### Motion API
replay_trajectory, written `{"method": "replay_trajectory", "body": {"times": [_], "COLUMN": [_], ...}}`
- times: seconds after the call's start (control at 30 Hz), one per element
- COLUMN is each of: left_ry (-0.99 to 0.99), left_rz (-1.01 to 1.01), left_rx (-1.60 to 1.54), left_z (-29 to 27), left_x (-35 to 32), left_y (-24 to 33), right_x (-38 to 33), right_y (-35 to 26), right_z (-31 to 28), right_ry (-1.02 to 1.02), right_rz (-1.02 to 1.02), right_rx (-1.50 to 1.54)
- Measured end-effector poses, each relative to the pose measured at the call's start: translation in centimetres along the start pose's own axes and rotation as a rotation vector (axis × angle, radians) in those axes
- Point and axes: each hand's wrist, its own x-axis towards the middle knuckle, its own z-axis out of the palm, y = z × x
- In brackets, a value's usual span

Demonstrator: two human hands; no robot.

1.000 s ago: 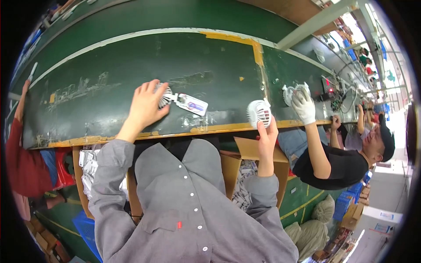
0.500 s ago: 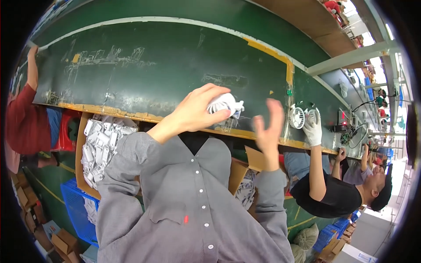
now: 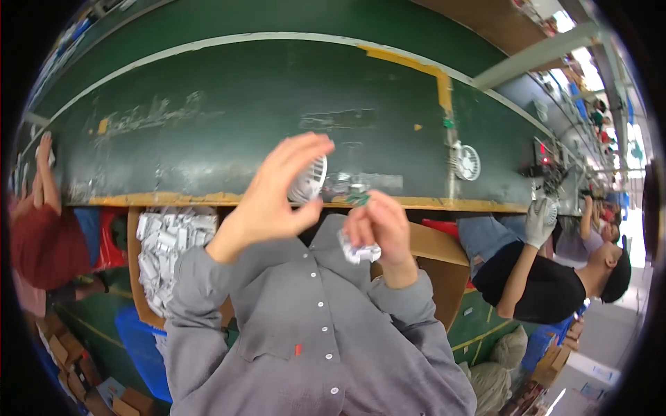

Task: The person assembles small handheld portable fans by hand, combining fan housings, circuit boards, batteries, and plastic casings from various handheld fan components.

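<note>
Fingers spread and loosely curved, the left hand (image 3: 277, 191) cups a small white round fan grille (image 3: 310, 179), whose ribbed edge shows past the fingertips; the fingers are apart rather than pinched, and how firmly the grille is held cannot be told. Just beside it, the right hand (image 3: 378, 225) is closed around a crumpled bit of clear plastic wrapping (image 3: 359, 251) that pokes out below the palm, with a small dark green part (image 3: 359, 199) at its fingertips. Both hands hover above the near edge of a long dark green conveyor belt (image 3: 229, 111), which has a worn yellowish strip along that edge. On the belt near the hands lies a flat clear plastic bag (image 3: 364, 182). A strip of yellow tape (image 3: 416, 66) runs across the belt further out and turns down toward a second white round fan (image 3: 466, 161) lying flat on the belt, well apart from the hands. Below the belt to the left, an open cardboard box (image 3: 133, 263) is filled with small white packets (image 3: 166, 249), and a blue crate (image 3: 142, 350) stands under it. On the right, another person in a black shirt raises a white-gloved hand (image 3: 541, 220) to the belt edge. At the far left a sleeve in red (image 3: 38, 243) and another person's raised hand (image 3: 43, 170) show at the belt's rim.
</note>
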Motion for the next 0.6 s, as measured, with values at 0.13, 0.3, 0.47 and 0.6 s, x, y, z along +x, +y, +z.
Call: {"method": "replay_trajectory", "body": {"times": [0.13, 0.3, 0.47, 0.6], "left_ry": [-0.156, -0.069, 0.015, -0.004], "left_rz": [0.080, 0.164, 0.267, 0.308], "left_rx": [-0.210, 0.034, 0.194, 0.049], "left_z": [2.3, 3.6, 4.8, 5.9], "left_x": [-0.7, -1.9, -2.8, -3.1], "left_y": [3.1, 3.5, 3.9, 4.1], "right_x": [-0.5, -1.7, -3.1, -4.8], "right_y": [-0.6, -1.3, -1.3, -0.6], "right_z": [1.0, 1.5, 1.2, 0.0], "right_ry": [-0.026, -0.063, -0.093, -0.155], "right_rz": [0.129, 0.136, 0.175, 0.260], "right_rx": [-0.095, -0.314, -0.313, -0.049]}}
